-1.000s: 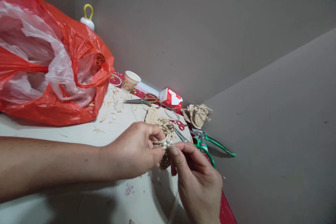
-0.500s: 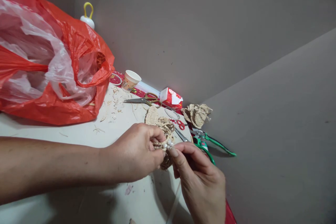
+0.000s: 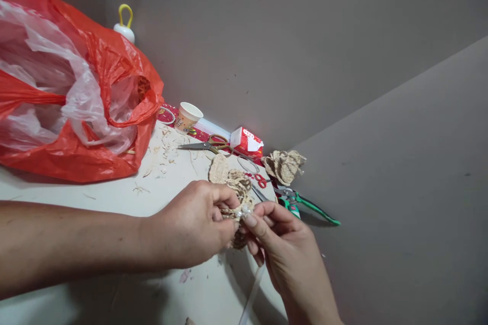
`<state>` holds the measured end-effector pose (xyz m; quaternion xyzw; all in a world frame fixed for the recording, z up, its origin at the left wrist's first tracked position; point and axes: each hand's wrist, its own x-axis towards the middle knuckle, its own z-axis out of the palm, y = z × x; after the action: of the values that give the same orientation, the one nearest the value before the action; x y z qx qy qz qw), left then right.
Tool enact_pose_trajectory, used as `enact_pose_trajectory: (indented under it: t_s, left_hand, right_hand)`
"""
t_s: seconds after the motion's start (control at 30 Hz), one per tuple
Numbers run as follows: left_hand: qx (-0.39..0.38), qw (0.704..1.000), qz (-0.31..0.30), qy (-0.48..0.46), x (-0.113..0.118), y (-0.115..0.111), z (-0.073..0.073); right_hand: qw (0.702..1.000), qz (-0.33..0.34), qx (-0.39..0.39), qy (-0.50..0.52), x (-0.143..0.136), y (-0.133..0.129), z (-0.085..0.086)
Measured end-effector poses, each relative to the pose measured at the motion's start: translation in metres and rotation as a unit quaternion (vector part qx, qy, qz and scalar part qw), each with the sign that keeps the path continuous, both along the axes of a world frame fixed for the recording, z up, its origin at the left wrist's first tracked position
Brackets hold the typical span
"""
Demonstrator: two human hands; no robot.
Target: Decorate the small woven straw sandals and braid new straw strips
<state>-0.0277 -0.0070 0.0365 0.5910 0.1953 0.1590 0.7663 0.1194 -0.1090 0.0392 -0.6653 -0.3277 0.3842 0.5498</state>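
Straw braid [image 3: 241, 185] pinched in left hand [image 3: 194, 224], seemingly for steadiness; pale beads [image 3: 245, 210] nipped by right hand [image 3: 287, 246], fingers closed.

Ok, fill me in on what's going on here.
A person is working with both hands on a braided straw-coloured piece over a white table. The left hand pinches it, while the right hand has its fingertips at a small cluster of clear or pearly beads on its near side. Brown-handled scissors lie beyond, near a paper cup, and a large red plastic bag sits to the left.
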Motion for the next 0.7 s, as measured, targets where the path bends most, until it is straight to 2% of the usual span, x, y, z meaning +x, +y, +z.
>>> enact_pose_trajectory:
  t_s: [0.17,0.33,0.47,0.57,0.63,0.7]
  left_hand:
    - [0.001,1.0,-0.01,0.026,0.0,0.003,0.007]
    - [0.027,0.999,-0.013,0.029,-0.001,0.009,0.014]
    - [0.019,0.998,-0.022,0.047,0.001,0.019,0.018]
    - [0.032,0.998,-0.041,0.047,0.001,0.027,0.021]
    - [0.043,0.996,-0.06,0.041,0.0,0.031,0.023]
    - [0.061,0.994,-0.08,0.033,-0.001,0.033,0.025]
  right_hand:
    - [1.0,0.002,0.024,0.014,-0.002,0.003,0.003]
    - [0.999,0.003,0.048,-0.016,0.001,-0.002,0.004]
    - [0.989,-0.073,0.117,-0.054,0.01,-0.009,0.01]
    - [0.969,-0.116,0.177,-0.127,0.022,-0.006,0.012]
    - [0.965,-0.065,0.187,-0.172,0.028,0.0,0.009]
    - [0.971,0.035,0.159,-0.177,0.029,0.005,0.003]
